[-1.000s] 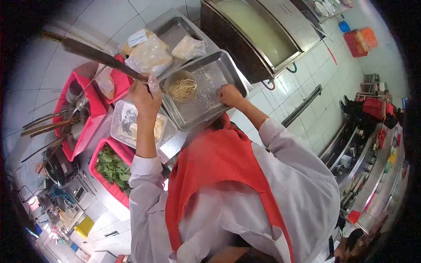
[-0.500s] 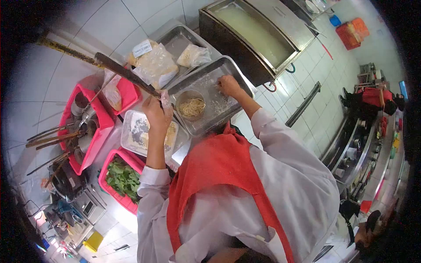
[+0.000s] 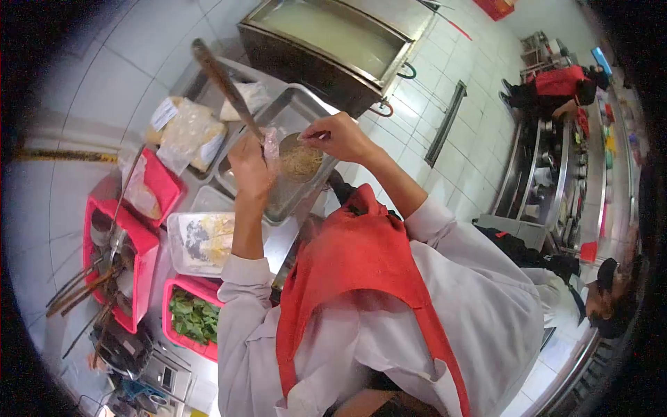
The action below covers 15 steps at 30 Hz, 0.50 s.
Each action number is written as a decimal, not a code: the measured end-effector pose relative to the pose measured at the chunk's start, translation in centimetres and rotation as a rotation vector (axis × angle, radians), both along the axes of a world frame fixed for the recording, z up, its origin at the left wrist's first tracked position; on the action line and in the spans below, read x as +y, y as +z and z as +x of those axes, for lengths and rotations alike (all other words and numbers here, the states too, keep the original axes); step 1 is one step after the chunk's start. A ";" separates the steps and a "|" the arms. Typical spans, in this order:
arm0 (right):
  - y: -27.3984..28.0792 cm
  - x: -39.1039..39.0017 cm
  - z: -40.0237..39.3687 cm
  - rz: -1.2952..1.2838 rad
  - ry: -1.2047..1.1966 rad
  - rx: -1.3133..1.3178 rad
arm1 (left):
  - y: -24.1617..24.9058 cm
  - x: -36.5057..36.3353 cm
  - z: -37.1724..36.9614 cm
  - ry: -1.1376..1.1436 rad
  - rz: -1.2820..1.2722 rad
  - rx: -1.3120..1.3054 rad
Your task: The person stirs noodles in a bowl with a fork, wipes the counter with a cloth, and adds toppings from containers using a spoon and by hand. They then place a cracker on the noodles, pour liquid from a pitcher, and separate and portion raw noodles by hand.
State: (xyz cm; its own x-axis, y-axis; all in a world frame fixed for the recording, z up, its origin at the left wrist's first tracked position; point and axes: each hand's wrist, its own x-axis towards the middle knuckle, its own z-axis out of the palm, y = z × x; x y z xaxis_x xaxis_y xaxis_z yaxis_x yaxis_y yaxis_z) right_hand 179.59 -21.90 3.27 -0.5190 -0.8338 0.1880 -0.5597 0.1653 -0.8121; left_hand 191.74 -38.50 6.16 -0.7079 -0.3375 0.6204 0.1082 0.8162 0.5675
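My left hand (image 3: 251, 167) is closed around the lower end of a long brown stick (image 3: 224, 80), with some clear pinkish plastic (image 3: 271, 147) beside the fingers. Just right of it, a round bowl of thin noodle-like strands (image 3: 300, 163) sits in a metal tray (image 3: 295, 104). Over the bowl's upper right edge is my right hand (image 3: 339, 137), its fingers pinched together; anything between them is too small to make out. A clear container with white powder and yellowish pieces (image 3: 208, 240) lies below my left forearm.
Bagged food (image 3: 191, 135) fills part of another tray. Pink baskets hold green leaves (image 3: 193, 316) and utensils (image 3: 118, 260). A metal vat of cloudy liquid (image 3: 333, 38) stands beyond. A person in red (image 3: 559, 82) is at the right, another person's arm (image 3: 603, 302) lower right.
My right hand has moved from the tray's far part to the bowl's edge. The stick in my left hand points more upright, and the whole view has shifted.
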 end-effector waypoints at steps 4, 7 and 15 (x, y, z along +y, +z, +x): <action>0.0 4.3 -2.2 -0.011 -0.122 -0.050 | 1.1 3.4 -2.0 -0.026 -0.013 -0.009; -0.8 8.6 -4.3 -0.086 -0.114 -0.020 | 1.0 6.6 -5.1 0.065 -0.153 0.038; -1.2 22.4 -14.0 0.064 0.062 0.229 | 2.7 19.5 -17.2 0.164 -0.002 -0.037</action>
